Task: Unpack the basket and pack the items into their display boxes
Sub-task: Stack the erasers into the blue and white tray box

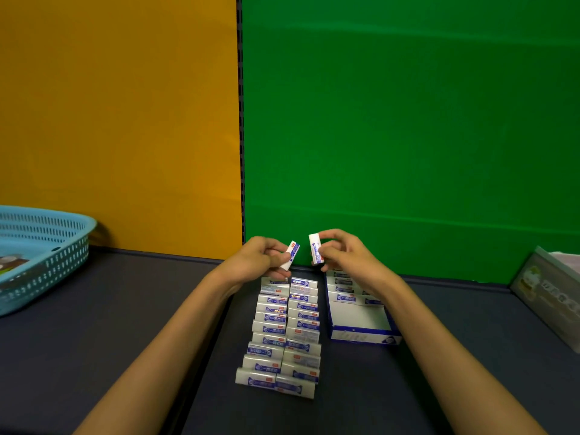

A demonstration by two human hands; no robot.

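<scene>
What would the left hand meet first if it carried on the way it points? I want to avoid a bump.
Probably the small box pinched in the right hand: the left hand, holding its own small box, points toward it across a narrow gap. Depth is unclear.

Bare table (125, 324) left of eraser rows (282, 334) — display box (361, 324) (half-filled) crowds right.

Two small white erasers with blue printed sleeves are held up in the air side by side, one eraser (290, 255) tilted in the left hand's fingers, the other eraser (315, 248) nearly upright in the right hand's. Below them two rows of erasers (284, 334) lie flat on the dark table. Just right sits an open blue-and-white display box (364, 335) (far end filled, near end bare), and a light blue perforated basket (44, 255) stands far left.
</scene>
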